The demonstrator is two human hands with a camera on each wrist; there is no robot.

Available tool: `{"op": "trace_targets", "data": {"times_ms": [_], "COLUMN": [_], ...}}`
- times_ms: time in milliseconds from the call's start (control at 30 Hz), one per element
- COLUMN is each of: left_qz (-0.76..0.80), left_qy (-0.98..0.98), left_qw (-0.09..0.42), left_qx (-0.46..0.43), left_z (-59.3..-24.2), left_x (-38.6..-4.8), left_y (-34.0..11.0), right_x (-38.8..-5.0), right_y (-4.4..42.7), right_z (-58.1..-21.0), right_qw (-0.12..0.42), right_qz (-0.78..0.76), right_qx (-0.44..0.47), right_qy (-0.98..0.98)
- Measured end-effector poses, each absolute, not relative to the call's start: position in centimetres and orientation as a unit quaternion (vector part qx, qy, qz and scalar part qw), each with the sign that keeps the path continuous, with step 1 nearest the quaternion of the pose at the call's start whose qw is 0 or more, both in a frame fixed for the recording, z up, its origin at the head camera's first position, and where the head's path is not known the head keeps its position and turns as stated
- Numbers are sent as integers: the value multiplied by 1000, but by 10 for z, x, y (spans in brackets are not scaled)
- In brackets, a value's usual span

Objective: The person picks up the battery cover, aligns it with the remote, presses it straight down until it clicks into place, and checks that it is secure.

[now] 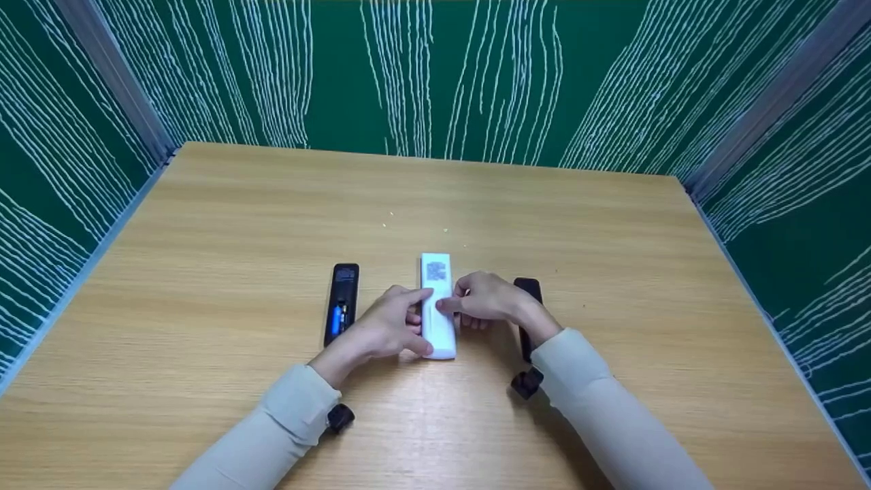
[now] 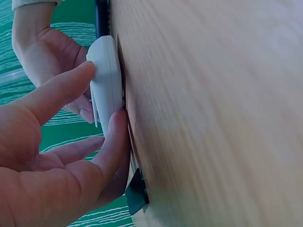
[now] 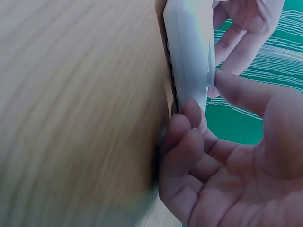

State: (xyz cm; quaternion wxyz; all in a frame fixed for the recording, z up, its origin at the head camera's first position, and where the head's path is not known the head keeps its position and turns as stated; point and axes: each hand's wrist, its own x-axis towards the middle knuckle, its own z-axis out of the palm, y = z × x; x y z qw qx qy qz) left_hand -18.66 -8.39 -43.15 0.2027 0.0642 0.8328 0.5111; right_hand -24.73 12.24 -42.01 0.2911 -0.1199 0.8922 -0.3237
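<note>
A white remote control (image 1: 439,330) lies back side up on the table, a printed label at its far end. My left hand (image 1: 388,325) holds it from the left, with the thumb at the near end and a finger on the upper face. From the right, my right hand (image 1: 488,298) has its thumb on the back, at the thin battery cover (image 3: 211,64), and its other fingers curled by the side. In both wrist views this cover stands slightly raised from the body. What lies under the cover is hidden.
Left of my left hand lies a black remote (image 1: 345,289) with its battery bay exposed and a blue battery (image 1: 337,320) inside. Another black remote (image 1: 528,286) lies partly hidden beneath my right wrist. Small pale specks (image 1: 446,230) dot the wooden table (image 1: 272,204). Green patterned walls (image 1: 340,75) enclose it.
</note>
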Motion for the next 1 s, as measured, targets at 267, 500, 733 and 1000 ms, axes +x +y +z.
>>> {"op": "trace_targets", "data": {"times_ms": [267,500,733,1000], "left_qz": [509,505,500,502], "left_qy": [834,837,840,838], "left_qw": [201,199,201,205], "left_qx": [69,70,67,65], "left_z": [-431,-431,-432,-431], "left_x": [-186,-187,-188,-188], "left_y": [-84,-84,-84,-84], "right_x": [-248,-249,-249,-250], "right_y": [123,123,122,122], "right_z": [-420,-420,-419,-418], "right_qw": [296,305,312,316], "right_qz": [-325,-327,-319,-313], "right_qx": [-124,-119,-115,-115], "right_qy": [889,887,887,888]}}
